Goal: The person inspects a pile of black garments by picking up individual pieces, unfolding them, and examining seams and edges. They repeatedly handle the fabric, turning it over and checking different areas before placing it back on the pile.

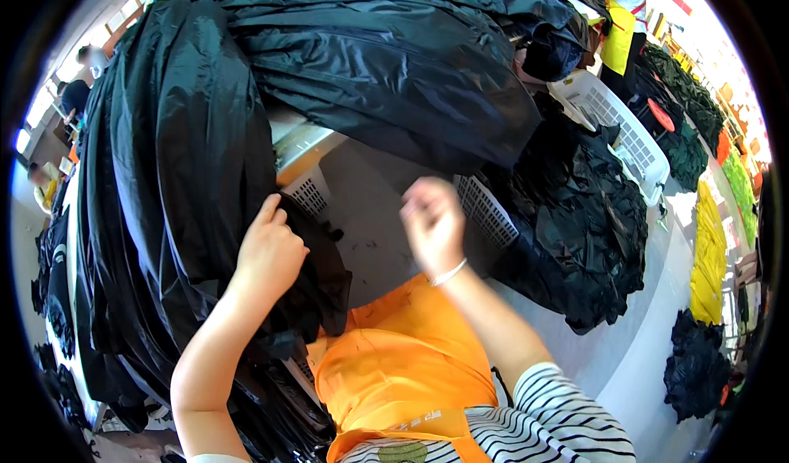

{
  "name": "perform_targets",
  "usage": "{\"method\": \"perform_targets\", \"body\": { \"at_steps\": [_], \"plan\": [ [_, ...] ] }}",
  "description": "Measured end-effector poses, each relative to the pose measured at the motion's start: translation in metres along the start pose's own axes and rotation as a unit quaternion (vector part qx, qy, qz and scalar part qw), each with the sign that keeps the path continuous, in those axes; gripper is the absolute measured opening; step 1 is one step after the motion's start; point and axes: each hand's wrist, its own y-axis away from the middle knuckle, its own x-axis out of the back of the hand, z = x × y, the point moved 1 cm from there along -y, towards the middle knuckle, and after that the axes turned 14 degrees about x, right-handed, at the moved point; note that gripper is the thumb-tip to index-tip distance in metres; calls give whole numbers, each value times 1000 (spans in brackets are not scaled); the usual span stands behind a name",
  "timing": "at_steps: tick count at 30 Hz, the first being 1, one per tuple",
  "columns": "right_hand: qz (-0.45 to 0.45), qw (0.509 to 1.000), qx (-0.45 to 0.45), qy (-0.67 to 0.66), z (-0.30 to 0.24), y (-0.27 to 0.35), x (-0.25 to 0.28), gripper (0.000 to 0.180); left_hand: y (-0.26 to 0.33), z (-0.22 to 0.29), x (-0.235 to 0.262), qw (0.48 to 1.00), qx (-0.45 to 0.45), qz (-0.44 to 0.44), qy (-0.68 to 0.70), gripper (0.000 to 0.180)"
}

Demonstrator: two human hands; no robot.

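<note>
A long bundle of shiny black fabric (177,159) hangs in gathered folds on my left. My left hand (271,245) is at its right edge, index finger stretched out against the folds and the other fingers curled; I see nothing held in it. Another thick bundle of black fabric (394,76) runs across in front of me, its end drooping to the right. Over the gap between the bundles is my right hand (436,220), raised, with a thin pale band at the wrist. Its fingers are bent but smeared by motion, and whatever they may hold is hidden.
A pale table corner (308,152) shows between the bundles. Below are white baskets (308,192) (486,212), with heaped black fabric (575,216) on the right. Behind it stands a white crate (616,122). A person in a yellow apron (618,35) works at the far right; yellow fabric (707,257) lies farther out.
</note>
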Motion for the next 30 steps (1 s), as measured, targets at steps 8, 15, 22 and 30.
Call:
{"method": "perform_targets", "body": {
  "at_steps": [8,15,22,30],
  "plan": [
    [110,890,-441,39,95,-119,205,94,-32,23,-39,999,-7,20,-25,31],
    [190,901,-362,-146,1,-51,138,66,-65,81,4,839,3,-183,512,69],
    [75,919,-307,-237,-55,-24,132,64,-102,126,2,367,34,-264,891,26],
    [-55,985,-89,139,-68,-30,135,33,-78,146,46,555,-45,-166,814,38]
  ]
}}
